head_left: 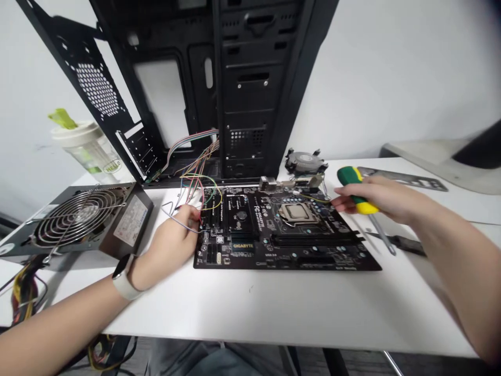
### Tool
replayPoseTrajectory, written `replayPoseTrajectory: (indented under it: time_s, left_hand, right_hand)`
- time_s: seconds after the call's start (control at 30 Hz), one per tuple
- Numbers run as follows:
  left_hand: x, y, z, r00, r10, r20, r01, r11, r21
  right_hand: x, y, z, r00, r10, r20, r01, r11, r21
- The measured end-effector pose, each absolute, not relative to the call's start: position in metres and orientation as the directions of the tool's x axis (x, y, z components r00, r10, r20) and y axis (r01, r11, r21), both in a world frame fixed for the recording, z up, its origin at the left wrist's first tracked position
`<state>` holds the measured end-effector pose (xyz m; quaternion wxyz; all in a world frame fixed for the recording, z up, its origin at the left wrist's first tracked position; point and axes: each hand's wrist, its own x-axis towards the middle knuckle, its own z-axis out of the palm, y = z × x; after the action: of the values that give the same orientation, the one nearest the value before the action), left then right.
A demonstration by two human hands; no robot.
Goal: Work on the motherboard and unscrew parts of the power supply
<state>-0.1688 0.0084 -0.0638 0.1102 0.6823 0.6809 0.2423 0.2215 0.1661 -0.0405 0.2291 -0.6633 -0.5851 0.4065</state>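
A dark motherboard (282,256) lies on the white table with its processor (296,213) showing in the socket. My left hand (174,245) is closed on the board's left edge, fingertips partly hidden behind thin coloured wires (199,180) that run out of the case. At the opposite side, my right hand (385,196) grips a green and yellow screwdriver (350,177), its shaft pointing down toward the table. The thumb and fingertips of that hand are at the board's right edge, near a small cable; whether they pinch the board cannot be made out.
Behind the board stands an open black computer case (250,120). A power supply (129,219) with a wire fan grille is on the left, a bottle (86,146) behind it. A cooler fan (305,161), a metal plate (410,180) and a dark-handled tool (407,244) lie rightward.
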Motion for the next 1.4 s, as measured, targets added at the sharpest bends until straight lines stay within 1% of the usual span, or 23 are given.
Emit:
replayPoseTrajectory:
  time_s: [0.07,0.13,0.3,0.47,0.53,0.6,0.7,0.77,0.83,0.9,0.97,1.13,1.3,1.4]
  left_hand:
    - [-0.173,0.010,-0.066,-0.064,0.982,0.178,0.839,-0.043,0.543]
    - [-0.176,0.012,-0.067,-0.064,0.983,0.174,0.813,-0.050,0.580]
    - [-0.174,0.015,-0.060,-0.086,0.983,0.163,0.776,-0.037,0.630]
    - [-0.172,0.016,-0.054,-0.125,0.980,0.157,0.787,0.002,0.617]
    - [-0.172,0.017,-0.054,-0.137,0.978,0.155,0.791,0.014,0.611]
    - [-0.173,0.018,-0.055,-0.152,0.976,0.155,0.794,0.027,0.607]
    - [-0.175,0.020,-0.057,-0.183,0.968,0.174,0.795,0.041,0.605]
    - [-0.175,0.021,-0.057,-0.192,0.965,0.180,0.793,0.044,0.608]
    - [-0.173,0.021,-0.057,-0.186,0.967,0.171,0.788,0.043,0.615]
    - [-0.172,0.022,-0.057,-0.176,0.972,0.157,0.779,0.040,0.625]
    - [-0.171,0.022,-0.057,-0.169,0.975,0.147,0.766,0.036,0.641]
    - [-0.175,0.020,-0.061,-0.149,0.981,0.125,0.729,0.024,0.685]
    - [-0.176,0.021,-0.068,-0.126,0.982,0.141,0.723,-0.007,0.691]
    - [-0.175,0.020,-0.071,-0.125,0.981,0.148,0.738,-0.008,0.674]
  right_hand:
    - [0.214,0.158,-0.033,0.012,0.922,-0.387,0.577,-0.323,-0.750]
    - [0.209,0.152,-0.026,0.022,0.901,-0.432,0.559,-0.370,-0.742]
    - [0.205,0.146,-0.021,0.002,0.899,-0.437,0.545,-0.368,-0.754]
    - [0.203,0.141,-0.020,-0.029,0.897,-0.441,0.587,-0.342,-0.734]
    - [0.205,0.139,-0.015,-0.013,0.898,-0.439,0.603,-0.343,-0.720]
    - [0.210,0.138,-0.007,0.054,0.920,-0.389,0.616,-0.337,-0.712]
    - [0.221,0.139,0.004,0.248,0.945,-0.211,0.658,-0.324,-0.680]
    - [0.228,0.142,0.005,0.367,0.927,-0.082,0.712,-0.336,-0.616]
    - [0.233,0.146,0.002,0.417,0.909,-0.002,0.771,-0.355,-0.529]
    - [0.237,0.151,-0.006,0.406,0.914,0.026,0.825,-0.354,-0.440]
    - [0.239,0.157,-0.015,0.363,0.932,0.023,0.873,-0.331,-0.357]
    - [0.239,0.169,-0.034,0.195,0.981,-0.007,0.961,-0.193,-0.197]
    - [0.242,0.177,-0.041,0.107,0.994,-0.028,0.987,-0.109,-0.117]
    - [0.239,0.177,-0.042,0.049,0.998,0.044,0.991,-0.043,-0.126]
